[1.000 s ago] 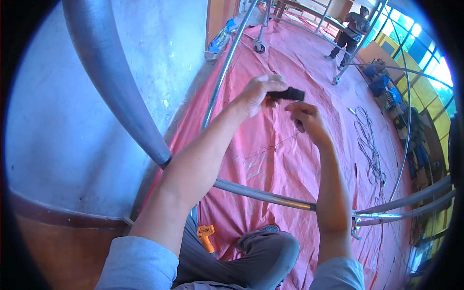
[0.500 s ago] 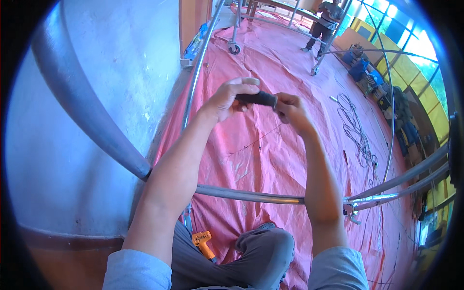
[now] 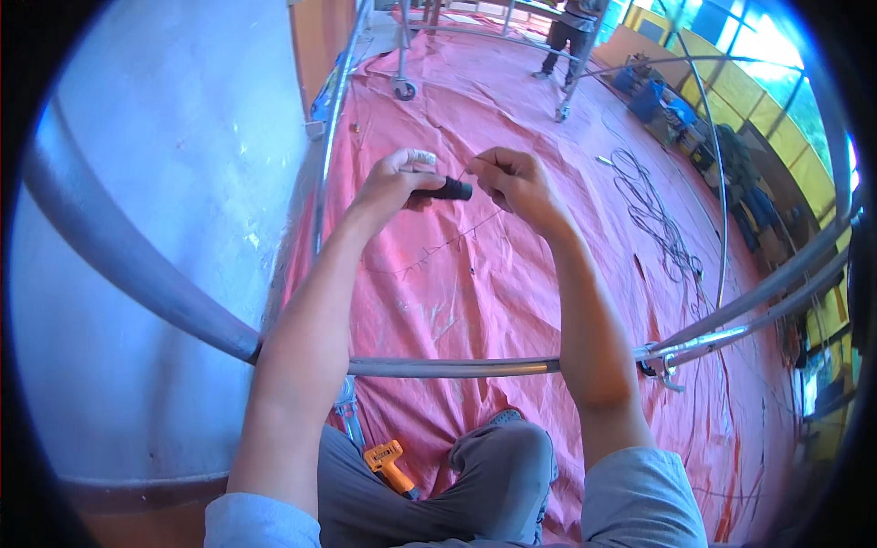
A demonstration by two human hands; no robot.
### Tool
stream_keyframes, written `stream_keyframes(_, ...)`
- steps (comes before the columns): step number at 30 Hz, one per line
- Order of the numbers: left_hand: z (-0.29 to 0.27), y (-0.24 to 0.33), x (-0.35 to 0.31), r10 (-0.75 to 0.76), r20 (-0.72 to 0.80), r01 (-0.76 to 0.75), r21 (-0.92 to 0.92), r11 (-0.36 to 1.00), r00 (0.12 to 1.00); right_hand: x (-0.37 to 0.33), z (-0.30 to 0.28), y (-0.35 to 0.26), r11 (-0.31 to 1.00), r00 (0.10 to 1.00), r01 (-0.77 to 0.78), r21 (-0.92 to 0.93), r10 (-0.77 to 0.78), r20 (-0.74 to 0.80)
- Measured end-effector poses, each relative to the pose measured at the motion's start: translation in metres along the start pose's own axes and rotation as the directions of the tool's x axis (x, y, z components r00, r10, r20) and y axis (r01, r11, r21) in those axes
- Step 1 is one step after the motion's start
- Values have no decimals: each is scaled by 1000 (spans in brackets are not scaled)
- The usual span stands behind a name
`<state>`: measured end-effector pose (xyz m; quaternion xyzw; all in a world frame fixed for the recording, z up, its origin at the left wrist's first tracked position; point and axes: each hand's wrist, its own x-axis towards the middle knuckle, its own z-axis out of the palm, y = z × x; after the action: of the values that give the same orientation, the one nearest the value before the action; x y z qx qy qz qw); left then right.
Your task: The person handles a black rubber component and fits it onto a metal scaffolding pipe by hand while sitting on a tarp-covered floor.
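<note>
My left hand is closed around a short black cylinder, whose round end points right. Just beside that end, my right hand has its thumb and fingers pinched together. Something thin and dark seems to run between the pinch and the cylinder, too fine to make out. Both arms reach out past a horizontal metal scaffold tube. Near my bent legs lies an orange-yellow cordless drill.
A wrinkled pink tarp covers the floor. Scaffold tubes curve on both sides, beside a pale blue wall. A coiled dark cable lies right. Farther off stand a wheeled scaffold, a person and piled bags.
My right hand has come off the black cylinder's end and now pinches slightly apart from it. The cylinder's end has turned more toward me. The whole view has shifted a little.
</note>
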<state>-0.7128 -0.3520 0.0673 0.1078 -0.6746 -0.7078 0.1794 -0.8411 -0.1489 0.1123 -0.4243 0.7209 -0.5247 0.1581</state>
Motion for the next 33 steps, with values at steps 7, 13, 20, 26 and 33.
stream_keyframes(7,-1,18,-13,44,204,35,-367,929,978,9,6,37,986,994,-94,141,86,66)
stream_keyframes(13,3,10,-2,62,-11,-62,-346,936,998,-2,31,36,992,951,-92,84,63,301)
stream_keyframes(20,-13,-15,10,233,-132,-195,253,948,963,3,30,6,936,948,260,-238,-200,248)
stream_keyframes(26,-4,9,-6,74,247,-63,-52,997,966,22,-8,41,984,995,98,-149,-99,6)
stream_keyframes(33,15,0,11,160,-33,-156,-493,856,986,-2,20,52,993,975,-43,-112,66,214)
